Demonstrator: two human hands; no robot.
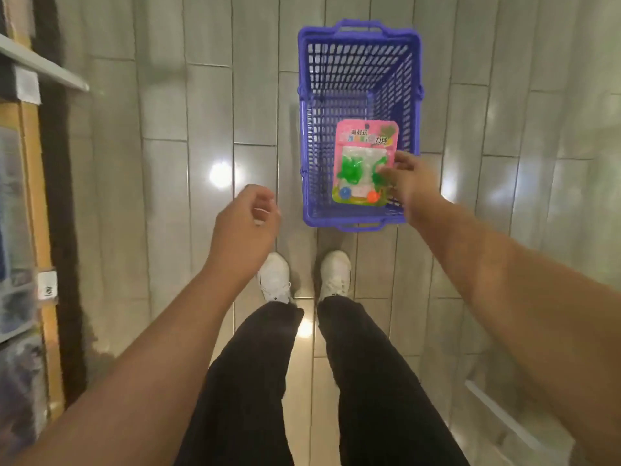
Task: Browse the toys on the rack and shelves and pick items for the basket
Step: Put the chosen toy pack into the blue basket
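Right hand [408,183] holds pink "力球" toy card [364,163] over blue basket [359,62]; left hand [247,223] loosely curled, empty

**Head view: toy pack over basket**

Blue basket [359,122] on tiled floor [161,169], ahead of two white shoes [275,277]. Pink toy pack [364,163], with green figures and small balls under a clear blister, above the basket's near end. Right hand [408,183] at the pack's right edge, fingers on it. Left hand [245,223] loosely curled, holding nothing. Shelves [23,196] along left edge, blurred.
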